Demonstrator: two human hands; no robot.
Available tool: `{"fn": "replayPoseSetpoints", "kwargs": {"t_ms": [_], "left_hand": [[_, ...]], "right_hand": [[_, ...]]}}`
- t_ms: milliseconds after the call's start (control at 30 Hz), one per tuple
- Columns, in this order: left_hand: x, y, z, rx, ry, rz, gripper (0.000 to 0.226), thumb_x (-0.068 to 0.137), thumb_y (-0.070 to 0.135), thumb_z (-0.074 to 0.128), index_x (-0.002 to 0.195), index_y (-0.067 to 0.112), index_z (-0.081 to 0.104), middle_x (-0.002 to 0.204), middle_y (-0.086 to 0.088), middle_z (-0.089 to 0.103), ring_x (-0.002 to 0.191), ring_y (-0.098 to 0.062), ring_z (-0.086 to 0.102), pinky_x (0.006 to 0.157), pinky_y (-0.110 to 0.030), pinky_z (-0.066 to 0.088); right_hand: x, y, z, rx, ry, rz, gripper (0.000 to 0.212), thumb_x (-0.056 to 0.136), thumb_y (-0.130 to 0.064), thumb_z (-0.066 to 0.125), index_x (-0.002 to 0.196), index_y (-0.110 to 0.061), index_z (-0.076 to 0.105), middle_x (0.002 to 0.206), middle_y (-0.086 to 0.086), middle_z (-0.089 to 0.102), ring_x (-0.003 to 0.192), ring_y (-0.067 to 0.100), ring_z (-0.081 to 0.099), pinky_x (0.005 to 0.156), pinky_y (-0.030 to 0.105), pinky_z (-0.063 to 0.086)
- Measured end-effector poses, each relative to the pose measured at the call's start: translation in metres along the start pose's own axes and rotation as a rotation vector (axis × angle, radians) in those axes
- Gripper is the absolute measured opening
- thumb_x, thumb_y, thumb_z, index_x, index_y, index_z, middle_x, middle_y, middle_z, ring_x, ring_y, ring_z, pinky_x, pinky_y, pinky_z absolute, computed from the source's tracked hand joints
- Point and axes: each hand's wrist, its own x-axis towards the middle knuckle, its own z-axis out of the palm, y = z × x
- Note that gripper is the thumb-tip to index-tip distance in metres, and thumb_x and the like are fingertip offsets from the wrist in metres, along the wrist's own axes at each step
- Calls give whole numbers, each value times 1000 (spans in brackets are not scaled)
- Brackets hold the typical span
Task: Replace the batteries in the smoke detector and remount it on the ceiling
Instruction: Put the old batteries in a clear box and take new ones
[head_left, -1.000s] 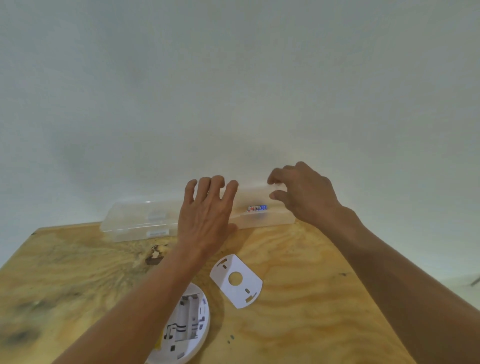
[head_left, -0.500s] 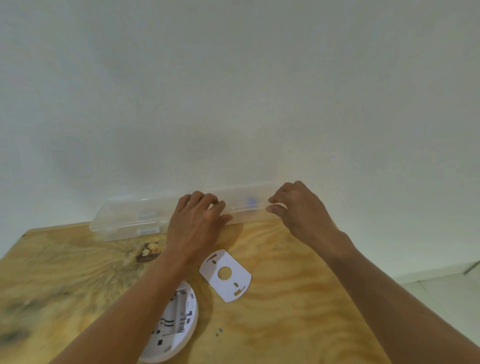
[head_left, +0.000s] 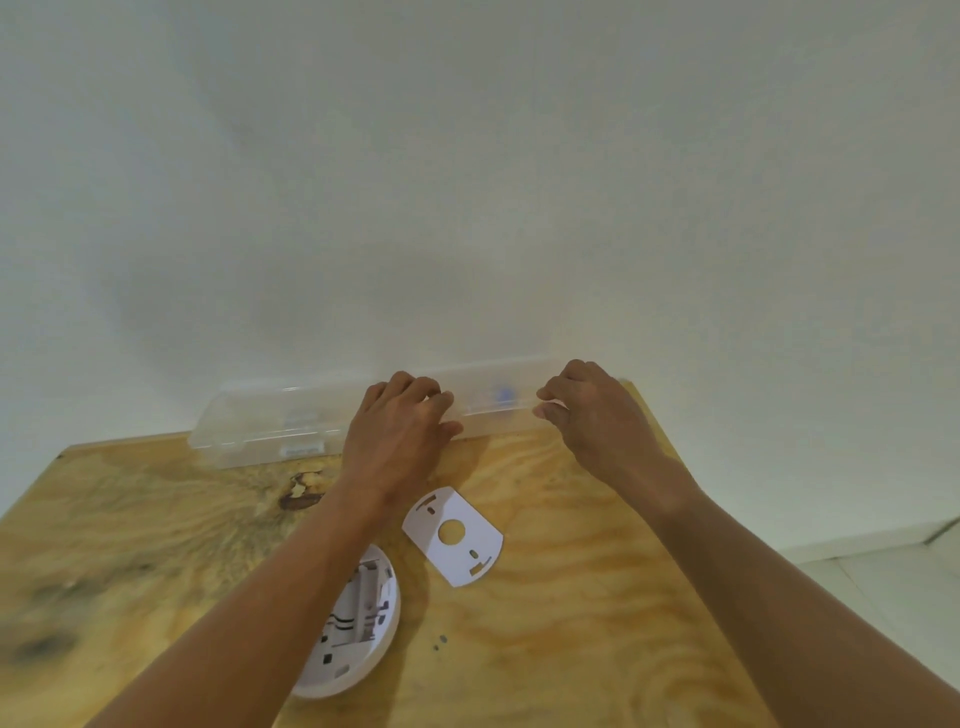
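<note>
A long clear plastic box (head_left: 270, 421) lies along the far edge of the plywood table (head_left: 571, 649), against the wall. Something blue (head_left: 502, 395) shows blurred inside its right part. My left hand (head_left: 400, 436) rests on the box's front edge near the middle, fingers curled over it. My right hand (head_left: 592, 410) pinches the box's right end. The round white smoke detector (head_left: 358, 623) lies back-up near me, its battery bay showing, partly hidden by my left forearm. Its white mounting plate (head_left: 457, 535) lies flat between my arms.
A plain white wall (head_left: 467, 182) rises directly behind the table. Two tiny dark screws (head_left: 440, 640) lie to the right of the detector. A dark knot (head_left: 298, 499) marks the wood. Tiled floor (head_left: 893, 582) shows past the table's right edge.
My left fingers went from spread flat to curled over the box's front edge. My right hand shifted to the box's right end. The view tilted slightly, and the box contents turned blurry.
</note>
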Motion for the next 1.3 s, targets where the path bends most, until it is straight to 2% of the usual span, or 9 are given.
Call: {"fn": "replayPoseSetpoints", "kwargs": {"t_ms": [100, 233, 600, 667, 800, 933, 1033, 1100, 1300], "left_hand": [[0, 1, -2, -17, -57, -26, 43, 95, 33, 65, 132, 12, 63, 133, -6, 64, 125, -30, 53, 105, -43, 39], [-4, 1, -5, -35, -54, -31, 48, 95, 34, 64, 138, 14, 58, 139, -6, 60, 129, -29, 51, 108, -42, 36], [-52, -46, -51, -107, 17, -185, 46, 89, 36, 71, 130, 16, 65, 131, -4, 66, 121, -27, 58, 102, -43, 43], [-68, -71, -59, -99, 31, -248, 48, 87, 35, 74, 129, 14, 66, 130, -6, 67, 121, -28, 58, 101, -45, 44], [-88, -125, -67, -29, -23, -376, 59, 84, 39, 76, 135, 14, 61, 134, -7, 63, 125, -29, 55, 102, -46, 45], [-92, -162, -59, -9, -117, -395, 65, 87, 41, 73, 145, 20, 51, 146, -4, 53, 135, -28, 46, 106, -45, 41], [-87, -175, -49, -48, -121, -361, 61, 90, 39, 70, 145, 23, 50, 148, -3, 50, 137, -27, 42, 107, -44, 40], [-83, -179, -44, -70, -109, -342, 59, 91, 40, 69, 145, 23, 51, 148, -1, 51, 138, -26, 41, 107, -43, 39], [-86, -189, -36, -82, -77, -332, 56, 91, 43, 67, 143, 28, 52, 146, 5, 51, 137, -23, 40, 106, -42, 38]], "right_hand": [[0, -2, -6, 67, -84, 71, 36, 90, -13, 69, 125, -11, 65, 124, 5, 61, 110, 22, 58, 86, 37, 50], [-7, -13, -6, 129, -42, 130, 40, 88, -11, 71, 127, -13, 63, 126, 5, 60, 105, 22, 60, 87, 37, 52], [-3, -131, 11, 519, -109, 243, 9, 89, -21, 69, 93, -18, 76, 80, -10, 67, 67, -8, 56, 56, 0, 39], [4, -157, 19, 601, -177, 297, 11, 89, -21, 68, 83, -15, 76, 76, -10, 69, 68, -5, 61, 59, 1, 43], [26, -192, 38, 832, -333, 602, 27, 87, -26, 72, 84, 1, 73, 80, 11, 77, 69, 19, 72, 70, 31, 62], [40, -203, 65, 1011, -382, 853, 35, 91, -25, 70, 95, 9, 64, 56, 12, 64, 49, 20, 55, 53, 31, 49], [43, -207, 85, 1059, -373, 911, 50, 95, -25, 63, 131, 6, 48, 44, 8, 59, 34, 16, 46, 40, 24, 40], [44, -208, 92, 1119, -348, 933, 59, 96, -25, 62, 140, 7, 39, 43, 9, 58, 33, 16, 45, 37, 21, 39], [44, -210, 89, 1247, -350, 1028, 29, 98, -23, 59, 109, 4, 59, 62, 11, 57, 41, 13, 44, 32, 17, 38]]}}
